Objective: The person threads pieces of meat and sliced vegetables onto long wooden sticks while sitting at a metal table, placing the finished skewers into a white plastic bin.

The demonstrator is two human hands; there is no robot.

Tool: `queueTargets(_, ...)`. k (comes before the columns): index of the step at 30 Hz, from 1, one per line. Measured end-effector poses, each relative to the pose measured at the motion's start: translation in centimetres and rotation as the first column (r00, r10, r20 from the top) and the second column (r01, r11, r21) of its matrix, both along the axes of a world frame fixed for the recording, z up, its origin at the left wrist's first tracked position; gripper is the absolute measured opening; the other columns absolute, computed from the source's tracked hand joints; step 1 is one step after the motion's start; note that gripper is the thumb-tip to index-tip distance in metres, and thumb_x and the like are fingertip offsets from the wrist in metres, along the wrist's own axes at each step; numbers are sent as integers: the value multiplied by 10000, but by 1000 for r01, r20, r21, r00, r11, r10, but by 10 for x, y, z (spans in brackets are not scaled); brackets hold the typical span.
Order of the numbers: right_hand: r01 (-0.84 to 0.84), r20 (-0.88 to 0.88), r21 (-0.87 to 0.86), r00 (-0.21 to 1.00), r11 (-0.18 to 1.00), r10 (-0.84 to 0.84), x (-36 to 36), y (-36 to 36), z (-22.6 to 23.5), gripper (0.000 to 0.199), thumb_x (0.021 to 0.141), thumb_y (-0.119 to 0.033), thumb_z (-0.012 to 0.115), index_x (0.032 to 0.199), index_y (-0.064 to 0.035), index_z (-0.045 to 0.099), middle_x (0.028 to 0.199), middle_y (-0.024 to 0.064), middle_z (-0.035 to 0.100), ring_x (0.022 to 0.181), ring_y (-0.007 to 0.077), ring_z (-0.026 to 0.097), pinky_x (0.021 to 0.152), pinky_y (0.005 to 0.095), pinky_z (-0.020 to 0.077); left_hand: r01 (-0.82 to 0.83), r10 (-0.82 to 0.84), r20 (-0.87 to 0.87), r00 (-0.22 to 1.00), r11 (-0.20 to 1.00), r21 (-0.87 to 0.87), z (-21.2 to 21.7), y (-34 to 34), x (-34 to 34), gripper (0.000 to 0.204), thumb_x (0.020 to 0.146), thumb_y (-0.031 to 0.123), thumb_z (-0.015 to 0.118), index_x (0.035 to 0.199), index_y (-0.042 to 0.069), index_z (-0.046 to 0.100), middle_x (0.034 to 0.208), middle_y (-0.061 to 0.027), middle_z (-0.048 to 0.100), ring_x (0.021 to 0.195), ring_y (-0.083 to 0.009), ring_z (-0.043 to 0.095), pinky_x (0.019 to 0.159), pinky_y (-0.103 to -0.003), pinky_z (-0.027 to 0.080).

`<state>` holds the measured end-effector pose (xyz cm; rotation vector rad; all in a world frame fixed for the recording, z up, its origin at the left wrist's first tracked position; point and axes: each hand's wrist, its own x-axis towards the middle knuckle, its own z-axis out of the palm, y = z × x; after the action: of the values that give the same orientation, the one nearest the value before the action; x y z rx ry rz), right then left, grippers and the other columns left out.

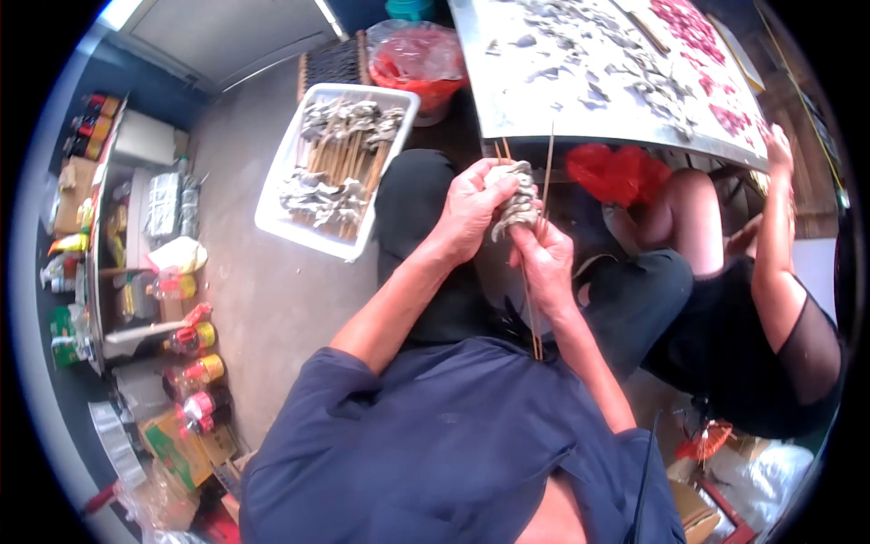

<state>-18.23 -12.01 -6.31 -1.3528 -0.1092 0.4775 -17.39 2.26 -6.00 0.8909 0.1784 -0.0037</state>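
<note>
My left hand [473, 207] is gripping a grey, wrinkled, soft-looking bunch [518, 193]; my right hand [549, 261], nearer me, is gripping thin brown wooden skewers [549, 163], pointing lengthwise away.

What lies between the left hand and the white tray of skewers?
In the head view, the person's dark-trousered knee lies between the left hand and the white tray.

Room over floor [263, 313] beside left forearm [399, 296], tray [291, 156] and table [521, 104] as obstacles near left hand [469, 207].
</note>
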Motion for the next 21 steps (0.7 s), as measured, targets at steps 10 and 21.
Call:
queueTargets(10, -197, 35, -50, 979, 979, 199, -11, 19, 12, 160, 924, -173, 628, 892, -17, 644, 649, -30, 567, 582, 33, 490, 536, 196, 377, -163, 156, 87, 984, 984, 70, 39, 47, -14, 238, 952, 93, 546, 1152, -28, 497, 986, -177, 654, 864, -268, 687, 775, -369, 583)
queueTargets(21, -302, 55, -140, 948, 943, 312, -9, 15, 6, 148, 904, -148, 638, 870, -5, 655, 645, -25, 577, 574, 39, 515, 541, 198, 394, -612, 615, -57, 786, 761, -215, -20, 244, -76, 210, 927, 110, 560, 1122, 34, 580, 1107, -113, 652, 1035, -238, 620, 953, -407, 501)
